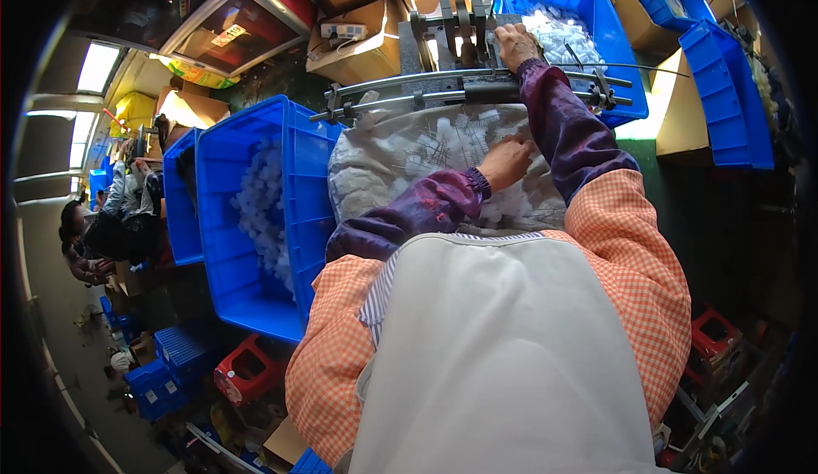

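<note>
We judge the small white plastic parts [443, 146] light and rigid, best pinched singly; our left hand [504, 163] seems curled among them, our right hand [516, 46] rests fingers together on the press [460, 31].

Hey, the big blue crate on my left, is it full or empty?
Partly full. The blue crate holds a heap of small white plastic pieces along its middle, while its near wall and upper inner walls show bare.

She wears a pale grey apron [503, 346] over an orange-and-white checked shirt [635, 252], with a striped collar edge at about ten o'clock of the bib. Shiny purple oversleeves [562, 124] cover both forearms, gathered by dark elastic cuffs at the wrists. The left hand [504, 163] and right hand [516, 46] are bare.
</note>
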`<state>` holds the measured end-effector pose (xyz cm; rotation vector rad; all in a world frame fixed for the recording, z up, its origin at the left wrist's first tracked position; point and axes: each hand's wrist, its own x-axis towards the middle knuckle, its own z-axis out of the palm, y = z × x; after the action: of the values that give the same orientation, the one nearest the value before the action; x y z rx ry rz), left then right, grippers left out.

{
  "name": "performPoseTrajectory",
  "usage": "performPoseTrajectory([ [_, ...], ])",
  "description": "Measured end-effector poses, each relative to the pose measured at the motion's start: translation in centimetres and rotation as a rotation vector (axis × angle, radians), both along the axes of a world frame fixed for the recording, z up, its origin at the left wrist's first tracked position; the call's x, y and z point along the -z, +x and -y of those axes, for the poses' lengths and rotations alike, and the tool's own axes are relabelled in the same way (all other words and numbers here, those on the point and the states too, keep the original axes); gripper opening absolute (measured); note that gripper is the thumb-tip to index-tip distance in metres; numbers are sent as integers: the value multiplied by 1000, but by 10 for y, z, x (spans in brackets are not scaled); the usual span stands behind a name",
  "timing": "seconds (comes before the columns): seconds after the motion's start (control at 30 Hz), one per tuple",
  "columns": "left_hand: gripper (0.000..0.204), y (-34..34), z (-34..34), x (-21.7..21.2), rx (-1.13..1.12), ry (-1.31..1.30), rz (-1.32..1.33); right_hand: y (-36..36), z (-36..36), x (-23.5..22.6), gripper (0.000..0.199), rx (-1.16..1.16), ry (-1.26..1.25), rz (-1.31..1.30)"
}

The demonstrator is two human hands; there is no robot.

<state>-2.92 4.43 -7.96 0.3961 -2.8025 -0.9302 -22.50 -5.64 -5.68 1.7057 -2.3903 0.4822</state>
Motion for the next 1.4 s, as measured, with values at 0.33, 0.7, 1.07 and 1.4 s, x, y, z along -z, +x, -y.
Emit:
performPoseTrajectory([
  [0.33, 24, 10, 2, -14, -1, 33, -83, -9, 0, -7, 28, 150, 147, 114],
  [0.7, 26, 14, 4, -42, 4, 103, -322, 14, -15, -5, 28, 224, 114, -2],
  [1.07, 24, 25, 12, -41, -21, 112, -317, 51, 4, -11, 29, 183, 112, -16],
  [1.4, 11, 22, 20, -58, -109, 287, -446, -32, -15, 0, 28, 168, 252, 107],
])
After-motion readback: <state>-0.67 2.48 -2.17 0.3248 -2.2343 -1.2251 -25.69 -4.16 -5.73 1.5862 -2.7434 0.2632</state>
